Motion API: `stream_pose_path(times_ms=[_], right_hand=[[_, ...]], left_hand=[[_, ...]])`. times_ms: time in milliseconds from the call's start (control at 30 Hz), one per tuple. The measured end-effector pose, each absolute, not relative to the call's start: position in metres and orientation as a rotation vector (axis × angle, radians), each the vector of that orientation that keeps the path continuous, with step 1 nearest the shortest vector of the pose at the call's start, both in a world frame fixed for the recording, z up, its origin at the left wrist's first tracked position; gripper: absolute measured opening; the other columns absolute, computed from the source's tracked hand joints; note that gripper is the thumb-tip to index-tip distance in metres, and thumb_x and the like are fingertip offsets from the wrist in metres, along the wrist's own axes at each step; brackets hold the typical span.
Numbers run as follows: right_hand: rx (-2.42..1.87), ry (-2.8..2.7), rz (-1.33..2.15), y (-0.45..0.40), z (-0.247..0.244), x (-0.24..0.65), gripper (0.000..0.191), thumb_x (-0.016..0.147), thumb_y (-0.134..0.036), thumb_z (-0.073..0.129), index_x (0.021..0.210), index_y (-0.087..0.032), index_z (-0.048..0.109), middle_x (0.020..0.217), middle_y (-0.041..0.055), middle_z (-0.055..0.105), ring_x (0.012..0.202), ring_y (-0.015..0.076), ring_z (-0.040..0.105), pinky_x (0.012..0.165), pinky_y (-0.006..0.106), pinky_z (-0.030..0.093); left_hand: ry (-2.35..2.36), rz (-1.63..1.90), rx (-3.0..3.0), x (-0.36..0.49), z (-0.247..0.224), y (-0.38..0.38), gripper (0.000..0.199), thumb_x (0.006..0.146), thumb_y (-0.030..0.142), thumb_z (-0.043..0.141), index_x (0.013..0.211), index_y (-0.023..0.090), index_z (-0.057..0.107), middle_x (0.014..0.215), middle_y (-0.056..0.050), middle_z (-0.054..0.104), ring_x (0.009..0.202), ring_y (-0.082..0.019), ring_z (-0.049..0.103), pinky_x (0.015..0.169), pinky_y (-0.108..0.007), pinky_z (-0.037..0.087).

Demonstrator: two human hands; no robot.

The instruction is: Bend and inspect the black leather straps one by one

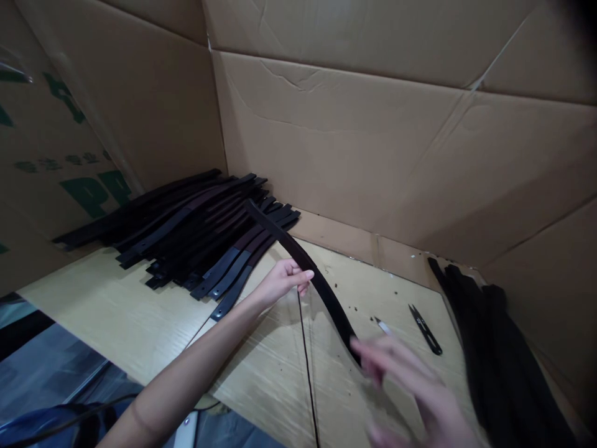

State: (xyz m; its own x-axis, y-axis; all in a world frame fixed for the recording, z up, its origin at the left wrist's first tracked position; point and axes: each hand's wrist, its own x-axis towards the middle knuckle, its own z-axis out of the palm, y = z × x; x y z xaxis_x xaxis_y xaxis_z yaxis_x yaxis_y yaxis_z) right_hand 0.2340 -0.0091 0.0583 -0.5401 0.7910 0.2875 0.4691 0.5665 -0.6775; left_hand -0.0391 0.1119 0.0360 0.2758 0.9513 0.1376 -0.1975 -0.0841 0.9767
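A long, curved black strip slants across the middle of the view, raised over the table. My left hand pinches it near its middle, thumb on top. A thin dark cord hangs from beneath the left fingers toward the bottom edge. At the strip's lower right end is my right hand, blurred by motion, with a fingertip at the strip; its grip cannot be made out. The strip's far end overlaps a pile of similar dark strips.
Black thread snips and a small pale pointed blade lie on the wooden table. More black strips are heaped at the right. Cardboard walls enclose the back and sides. Dark specks dot the tabletop.
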Motion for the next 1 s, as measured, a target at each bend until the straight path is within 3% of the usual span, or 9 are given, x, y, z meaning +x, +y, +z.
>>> stream_pose_path(times_ms=[167, 267, 500, 700, 1000], right_hand=[[-1.387, -2.164, 0.347, 0.046, 0.054, 0.2, 0.061, 0.084, -0.032, 0.059, 0.141, -0.027, 0.038, 0.118, 0.0077, 0.056, 0.102, 0.0236, 0.061, 0.077, 0.033, 0.054], [-1.38, -2.241, 0.192, 0.057, 0.029, 0.199, 0.047, 0.089, -0.026, 0.051, 0.136, -0.024, 0.045, 0.114, 0.0076, 0.06, 0.099, 0.0223, 0.063, 0.076, 0.031, 0.053], [-1.384, -2.345, -0.302, 0.058, 0.001, 0.206, 0.042, 0.096, -0.028, 0.041, 0.136, -0.015, 0.047, 0.088, 0.0067, 0.065, 0.062, 0.0192, 0.063, 0.046, 0.028, 0.04], [-1.366, -2.307, -0.273, 0.057, -0.003, 0.205, 0.04, 0.098, -0.029, 0.04, 0.133, -0.014, 0.051, 0.093, 0.0082, 0.067, 0.065, 0.0183, 0.064, 0.05, 0.027, 0.043], [-1.376, -2.261, -0.139, 0.045, -0.009, 0.198, 0.042, 0.098, -0.031, 0.04, 0.133, -0.012, 0.052, 0.103, 0.0127, 0.069, 0.08, 0.0221, 0.069, 0.056, 0.026, 0.05]], left_hand=[[0.923, 1.218, 1.21, -0.04, 0.029, 0.117, 0.04, 0.083, 0.039, 0.062, 0.053, 0.015, 0.053, 0.048, 0.001, 0.053, 0.049, -0.009, 0.048, 0.06, -0.025, 0.037], [0.93, 1.195, 1.185, -0.039, 0.029, 0.117, 0.04, 0.082, 0.039, 0.063, 0.052, 0.015, 0.053, 0.047, 0.002, 0.051, 0.05, -0.01, 0.047, 0.06, -0.025, 0.035], [0.9, 1.127, 1.093, -0.033, 0.022, 0.119, 0.031, 0.079, 0.032, 0.064, 0.055, 0.016, 0.053, 0.049, 0.003, 0.051, 0.05, -0.01, 0.047, 0.06, -0.026, 0.035], [0.838, 1.083, 0.974, -0.031, 0.012, 0.123, 0.02, 0.073, 0.019, 0.06, 0.056, 0.016, 0.05, 0.046, 0.006, 0.045, 0.044, -0.007, 0.045, 0.058, -0.025, 0.036], [0.832, 1.146, 0.87, -0.029, 0.019, 0.118, 0.014, 0.07, 0.015, 0.063, 0.06, 0.015, 0.053, 0.042, 0.006, 0.044, 0.041, -0.007, 0.044, 0.063, -0.028, 0.04]])
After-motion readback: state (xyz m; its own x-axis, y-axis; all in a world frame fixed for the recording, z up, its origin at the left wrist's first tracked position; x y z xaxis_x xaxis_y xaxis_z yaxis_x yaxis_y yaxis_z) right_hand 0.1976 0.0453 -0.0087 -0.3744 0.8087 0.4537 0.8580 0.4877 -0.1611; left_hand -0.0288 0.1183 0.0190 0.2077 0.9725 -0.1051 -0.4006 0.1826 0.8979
